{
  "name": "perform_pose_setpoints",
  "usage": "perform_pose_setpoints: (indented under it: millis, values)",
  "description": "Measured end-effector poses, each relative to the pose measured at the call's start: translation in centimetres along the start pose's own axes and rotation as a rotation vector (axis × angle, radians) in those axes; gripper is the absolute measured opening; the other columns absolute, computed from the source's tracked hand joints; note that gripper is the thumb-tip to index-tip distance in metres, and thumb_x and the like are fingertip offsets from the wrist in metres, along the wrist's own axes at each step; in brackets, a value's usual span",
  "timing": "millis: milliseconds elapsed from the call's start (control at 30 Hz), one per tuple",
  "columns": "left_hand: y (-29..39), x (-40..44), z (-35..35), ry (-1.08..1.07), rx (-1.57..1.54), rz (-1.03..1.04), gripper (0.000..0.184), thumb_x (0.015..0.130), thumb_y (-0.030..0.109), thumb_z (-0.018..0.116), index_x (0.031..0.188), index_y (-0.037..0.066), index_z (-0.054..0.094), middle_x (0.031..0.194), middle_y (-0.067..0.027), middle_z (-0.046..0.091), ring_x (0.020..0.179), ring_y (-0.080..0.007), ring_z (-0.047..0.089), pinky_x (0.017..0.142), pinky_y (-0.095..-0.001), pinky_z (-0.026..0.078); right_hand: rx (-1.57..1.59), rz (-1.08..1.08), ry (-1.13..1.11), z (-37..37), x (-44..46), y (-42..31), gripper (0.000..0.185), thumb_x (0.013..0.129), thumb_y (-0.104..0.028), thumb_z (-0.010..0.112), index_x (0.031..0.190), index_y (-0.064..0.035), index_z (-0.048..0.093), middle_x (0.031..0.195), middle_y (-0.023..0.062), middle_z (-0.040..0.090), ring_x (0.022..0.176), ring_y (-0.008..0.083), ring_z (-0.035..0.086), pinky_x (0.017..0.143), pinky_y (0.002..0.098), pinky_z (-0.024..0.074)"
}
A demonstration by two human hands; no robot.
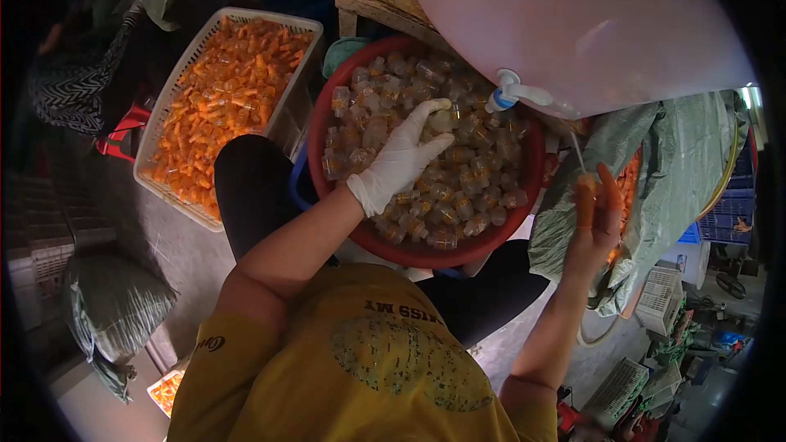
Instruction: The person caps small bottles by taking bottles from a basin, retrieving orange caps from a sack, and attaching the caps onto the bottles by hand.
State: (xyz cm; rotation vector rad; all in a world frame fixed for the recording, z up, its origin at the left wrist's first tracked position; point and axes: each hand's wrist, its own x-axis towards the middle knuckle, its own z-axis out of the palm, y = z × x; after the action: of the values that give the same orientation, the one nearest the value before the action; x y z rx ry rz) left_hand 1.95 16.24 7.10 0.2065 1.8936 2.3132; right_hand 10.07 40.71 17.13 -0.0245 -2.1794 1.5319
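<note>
Left hand [397, 157] — cupping container [442, 121], right hand [600, 217] — curled

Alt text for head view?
A person's white-gloved left hand pinches a small clear container over a red tub of similar ones; the right hand, raised beside a green sack, holds a small blurred item. A white basket of orange pieces stands at left.

The gloved left hand [399, 154] touches clear containers [465, 208].

From the middle of your view, you have a wooden bench [386, 2] at 12 o'clock, a blue crate [731, 211] at 3, a white slotted crate [658, 299] at 4, a bulging green sack [119, 299] at 8, and zigzag-patterned fabric [70, 94] at 10.
</note>
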Motion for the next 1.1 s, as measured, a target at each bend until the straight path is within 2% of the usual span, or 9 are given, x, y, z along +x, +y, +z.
perform_pose_setpoints:
  millis: [133, 233, 333, 433, 533, 633, 733, 833, 1100]
  values:
    - [0.2, 0.3, 0.6, -0.077, -0.006, -0.092, 0.035, 0.088, 0.011, 0.068, 0.121, 0.005, 0.056, 0.11, -0.0031, 0.06, 0.095, -0.0093, 0.057, 0.087, -0.0257, 0.048, 0.249, 0.004, -0.181, 4.9, 0.3, -1.0, 0.024, 0.088, 0.004, 0.064, 0.112, 0.0004, 0.06, 0.104, 0.0055, 0.067, 0.095, 0.0113, 0.062, 0.087, 0.0247, 0.048]
    - [1.0, 0.6, 1.5, -0.066, 0.066, 0.026, 0.037, 0.087, 0.012, 0.07, 0.121, 0.004, 0.058, 0.107, -0.0035, 0.064, 0.094, -0.0094, 0.058, 0.088, -0.0254, 0.048, 0.328, -0.063, -0.254, 7.8, 0.6, -2.8, 0.025, 0.086, 0.006, 0.066, 0.11, 0.0016, 0.063, 0.105, 0.0041, 0.066, 0.096, 0.0105, 0.061, 0.088, 0.025, 0.0467]
    - [0.2, 0.4, 1.7, 0.016, -0.148, -0.133, 0.04, 0.086, 0.014, 0.072, 0.123, 0.005, 0.059, 0.108, -0.0052, 0.065, 0.098, -0.0108, 0.06, 0.089, -0.0264, 0.047, 0.322, -0.138, -0.215, 8.4, 2.8, -4.9, 0.026, 0.085, 0.006, 0.066, 0.111, 0.0033, 0.065, 0.104, 0.0061, 0.066, 0.095, 0.0111, 0.061, 0.088, 0.0249, 0.0467]
    - [-1.8, 1.0, 1.7, 0.07, 0.3, 0.218, 0.042, 0.086, 0.015, 0.071, 0.126, 0.006, 0.059, 0.11, -0.0047, 0.065, 0.1, -0.0116, 0.06, 0.09, -0.0254, 0.047, 0.359, -0.085, -0.139, 8.7, 5.0, -7.0, 0.029, 0.086, 0.005, 0.067, 0.114, 0.0039, 0.064, 0.104, 0.0082, 0.067, 0.094, 0.0115, 0.062, 0.088, 0.0263, 0.0478]
    - [-1.9, 1.6, 2.3, 0.025, 0.014, 0.047, 0.043, 0.088, 0.01, 0.069, 0.129, 0.005, 0.055, 0.112, -0.0051, 0.063, 0.103, -0.0117, 0.059, 0.091, -0.0245, 0.046, 0.386, -0.116, -0.174, 9.7, 5.9, -7.2, 0.028, 0.085, 0.003, 0.069, 0.112, 0.0029, 0.065, 0.104, 0.0071, 0.068, 0.095, 0.0114, 0.062, 0.088, 0.0265, 0.0478]
    - [-2.1, 1.7, 3.1, 0.039, -0.283, 0.02, 0.048, 0.088, 0.003, 0.066, 0.133, 0.003, 0.049, 0.114, -0.0063, 0.062, 0.103, -0.0122, 0.059, 0.092, -0.0243, 0.046, 0.248, -0.124, -0.211, 10.8, 5.6, -5.3, 0.026, 0.084, 0.0, 0.071, 0.109, 0.0014, 0.067, 0.103, 0.0053, 0.068, 0.095, 0.0118, 0.061, 0.088, 0.0265, 0.0474]
    - [-2.5, 2.1, 3.2, 0.039, -0.363, -0.013, 0.052, 0.088, -0.002, 0.063, 0.136, 0.001, 0.044, 0.116, -0.0074, 0.061, 0.104, -0.0117, 0.058, 0.094, -0.0248, 0.046, 0.046, -0.152, -0.237, 12.1, 6.1, -1.9, 0.024, 0.084, -0.003, 0.072, 0.108, -0.0009, 0.068, 0.102, 0.0035, 0.068, 0.097, 0.0127, 0.061, 0.088, 0.0263, 0.0473]
    - [-2.4, 2.2, 3.2, 0.041, -0.205, 0.043, 0.05, 0.089, -0.004, 0.061, 0.136, 0.001, 0.044, 0.12, -0.0076, 0.059, 0.107, -0.0117, 0.057, 0.095, -0.0246, 0.045, 0.249, -0.042, -0.224, 11.7, 5.8, -2.8, 0.024, 0.086, -0.004, 0.071, 0.109, -0.0004, 0.068, 0.1, 0.0036, 0.068, 0.095, 0.0122, 0.061, 0.087, 0.0259, 0.0472]
    - [-1.6, 1.8, 3.3, 0.013, -0.333, -0.03, 0.052, 0.089, -0.005, 0.059, 0.137, -0.001, 0.04, 0.124, -0.0085, 0.056, 0.112, -0.0122, 0.056, 0.097, -0.0242, 0.044, 0.362, 0.069, -0.19, 11.2, 5.8, -2.1, 0.024, 0.087, -0.004, 0.07, 0.11, 0.0003, 0.067, 0.101, 0.0045, 0.068, 0.095, 0.0109, 0.061, 0.088, 0.0255, 0.0472]
